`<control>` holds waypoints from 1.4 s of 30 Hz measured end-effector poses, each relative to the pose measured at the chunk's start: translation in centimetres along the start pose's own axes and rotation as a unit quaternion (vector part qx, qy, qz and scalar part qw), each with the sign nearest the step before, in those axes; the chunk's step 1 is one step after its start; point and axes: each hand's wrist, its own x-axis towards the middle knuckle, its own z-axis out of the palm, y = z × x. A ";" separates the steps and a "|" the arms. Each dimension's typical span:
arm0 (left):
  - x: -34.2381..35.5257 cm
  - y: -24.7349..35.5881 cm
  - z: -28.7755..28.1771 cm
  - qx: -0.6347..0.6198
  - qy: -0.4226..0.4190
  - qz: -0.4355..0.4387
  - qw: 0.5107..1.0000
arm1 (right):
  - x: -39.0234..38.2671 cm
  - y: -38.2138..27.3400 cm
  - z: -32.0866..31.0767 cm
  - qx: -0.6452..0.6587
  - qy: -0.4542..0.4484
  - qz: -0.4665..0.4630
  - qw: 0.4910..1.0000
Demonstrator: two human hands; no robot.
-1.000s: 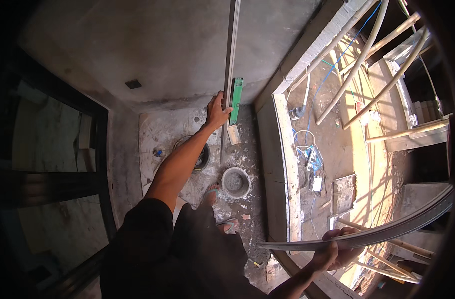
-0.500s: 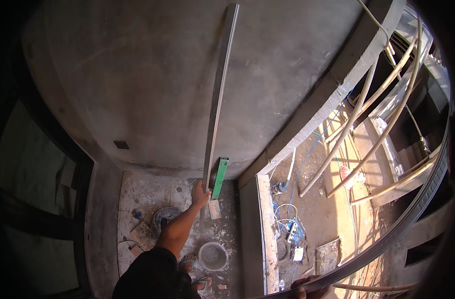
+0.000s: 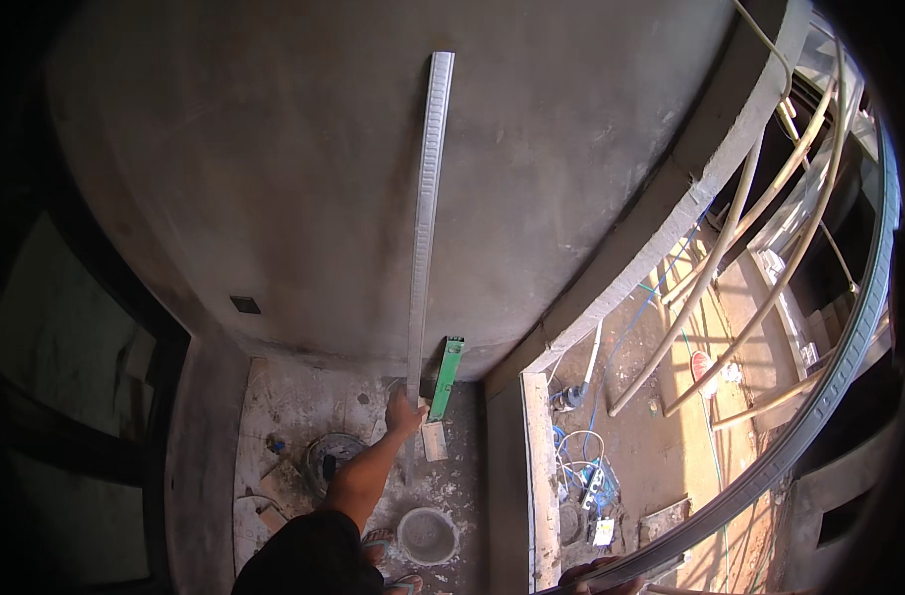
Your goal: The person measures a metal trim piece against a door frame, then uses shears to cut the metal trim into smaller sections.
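Observation:
My left hand is closed around the lower part of a long metal profile, its ridged face turned toward me. The profile stands nearly upright in front of the grey wall; I cannot tell whether it touches it. At the lower right, my right hand, partly cut off by the frame edge, is closed on a second long ridged metal profile, which looks bowed along the picture's rim. A green spirit level leans at the wall's foot, just right of my left hand.
Near my feet stands a round bucket; a second round container is left of my arm. A low wall bounds the right side. Beyond it are bamboo poles, cables and a power strip. Dark window frames line the left.
The upright profile has come down and turned, so its ridged face now shows. My left hand is lower in view. The right-hand profile has shifted, and its far end reaches higher along the right rim.

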 end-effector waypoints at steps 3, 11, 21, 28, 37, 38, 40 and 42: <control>-0.7 0.4 -0.6 -0.002 -0.003 -0.020 1.000 | 0.2 -0.2 0.9 -0.031 0.009 0.016 0.999; -8.7 2.8 -8.2 -0.059 0.028 0.103 0.993 | 0.8 0.3 1.9 -0.020 -0.060 -0.073 0.995; -34.8 20.7 -28.3 -0.052 0.063 0.554 0.829 | 1.4 -4.8 -0.8 0.078 -0.238 -0.082 0.965; -44.1 29.0 -33.9 0.129 0.022 0.768 0.627 | -1.6 -8.0 -2.5 0.113 -0.347 -0.011 0.931; -46.5 28.0 -32.0 0.339 -0.098 0.675 0.648 | -2.6 -10.5 -6.0 -0.013 -0.432 -0.062 0.899; -46.7 27.5 -31.6 0.327 -0.091 0.686 0.644 | -2.6 -10.9 -6.4 -0.018 -0.428 -0.062 0.901; -47.1 26.6 -30.8 0.337 -0.122 0.629 0.689 | -2.6 -11.5 -7.2 -0.083 -0.468 0.006 0.880; -47.5 25.8 -29.8 0.315 -0.125 0.621 0.706 | -2.7 -11.7 -7.8 -0.089 -0.478 0.004 0.874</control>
